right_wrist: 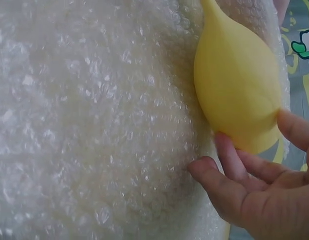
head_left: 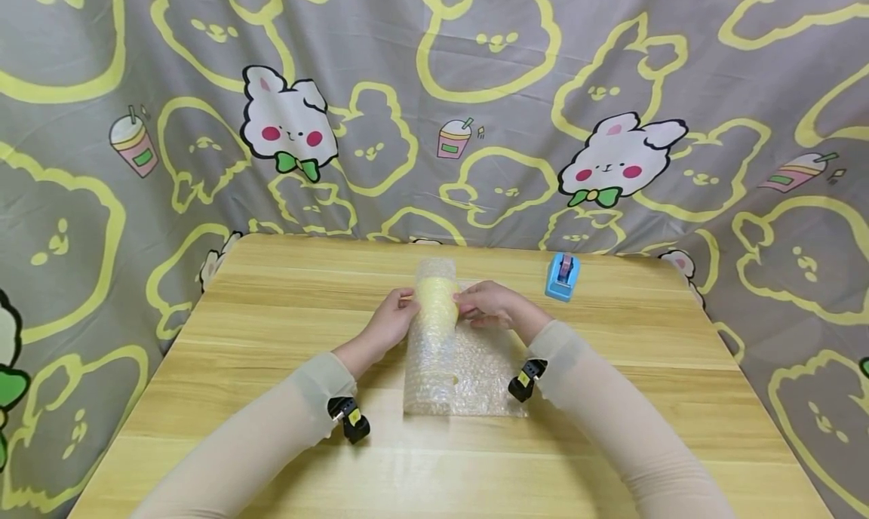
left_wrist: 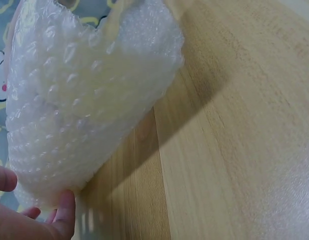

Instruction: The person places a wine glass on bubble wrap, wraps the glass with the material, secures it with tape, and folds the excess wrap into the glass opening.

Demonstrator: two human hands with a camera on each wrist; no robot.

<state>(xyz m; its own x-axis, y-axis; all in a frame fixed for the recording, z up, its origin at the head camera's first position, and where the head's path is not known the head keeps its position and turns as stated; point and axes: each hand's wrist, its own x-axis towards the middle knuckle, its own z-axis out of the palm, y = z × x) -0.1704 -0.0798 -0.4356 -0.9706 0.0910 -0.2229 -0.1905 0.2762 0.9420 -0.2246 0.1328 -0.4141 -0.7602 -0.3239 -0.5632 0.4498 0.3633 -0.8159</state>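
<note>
A sheet of bubble wrap [head_left: 485, 368] is the one wrapping around a yellow bulb-shaped object [right_wrist: 237, 75], which lies in the far half of the rolled part, over the middle of the desk [head_left: 251, 308]. The head view shows the yellow through the clear layer on top, and the right wrist view shows its rounded side bare, with a narrow neck running up out of the picture; whether the object is hollow or holds anything, I cannot tell. The rolled part sticks out past the object at the far end, and the loose part spreads to the right and toward the person

The left hand [head_left: 394, 319] has its grip on the left side of the roll, thumb and fingers bent on the wrap. The right hand [head_left: 492, 302] has its grip on the wide end of the object, pinching it between thumb and fingertips

A blue tape dispenser [head_left: 560, 289], with a roll of tape [head_left: 565, 262] seated in it, stands apart near the desk's far edge, right of the wrap. The desk has a pale wood-grain top. A grey cloth [head_left: 380, 36] hangs behind and along both sides, printed with yellow animal outlines, white rabbit heads with green bows and pink cups
</note>
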